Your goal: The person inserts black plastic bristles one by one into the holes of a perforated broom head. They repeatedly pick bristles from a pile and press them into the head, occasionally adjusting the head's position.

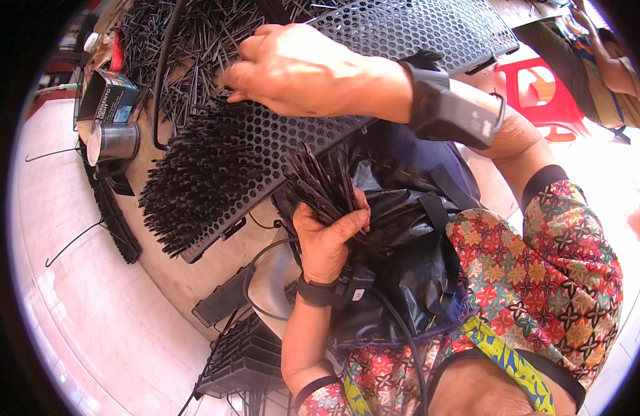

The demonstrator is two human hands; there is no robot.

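Observation:
My left hand [330, 239] is closed round a bundle of thin black strips [318, 182], whose ends fan out above the fingers. Over a black perforated panel [278, 135] reaches my right hand [282, 73]. Its fingers are curled together, with the tips at the panel's far edge; whatever they hold is too small to make out. Many black strips [202, 173] stand upright in the holes of the panel's left part, packed close like bristles. The holes on its right are bare.
Beyond the panel lies a heap of loose black strips [195, 41]. At the left are a metal can [113, 142], a small dark box [108, 97] and a black rack [112, 208] with wire hooks. A second perforated panel [431, 28], a red plastic chair [542, 97] and another person [611, 76] are at the far right.

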